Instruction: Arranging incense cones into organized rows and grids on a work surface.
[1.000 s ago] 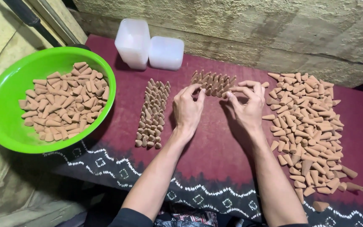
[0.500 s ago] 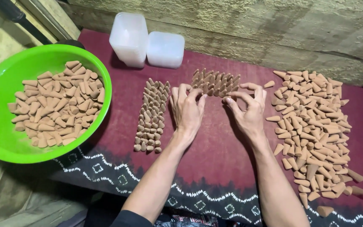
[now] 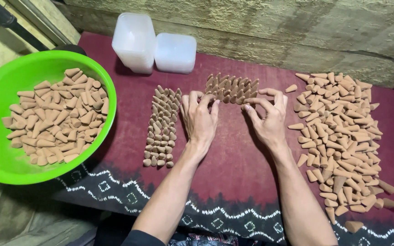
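Note:
Small tan clay-coloured cones stand upright in a short block (image 3: 231,88) on a maroon cloth (image 3: 233,168). My left hand (image 3: 200,119) lies palm down, fingers spread, its fingertips touching the block's near left edge. My right hand (image 3: 267,118) has its fingers curled, with the tips pressed against the block's near right end. A longer block of upright cones (image 3: 162,127) stands just left of my left hand. A big loose heap of cones (image 3: 338,132) lies to the right of my right hand.
A bright green bowl (image 3: 99,82) at the left holds many loose cones. Two translucent white plastic containers (image 3: 151,43) stand at the back by a rough stone wall (image 3: 261,27). The cloth's patterned black border runs along the near edge.
Both hands have closed in on the short block, fingertips now against its near edge. The view has shifted slightly.

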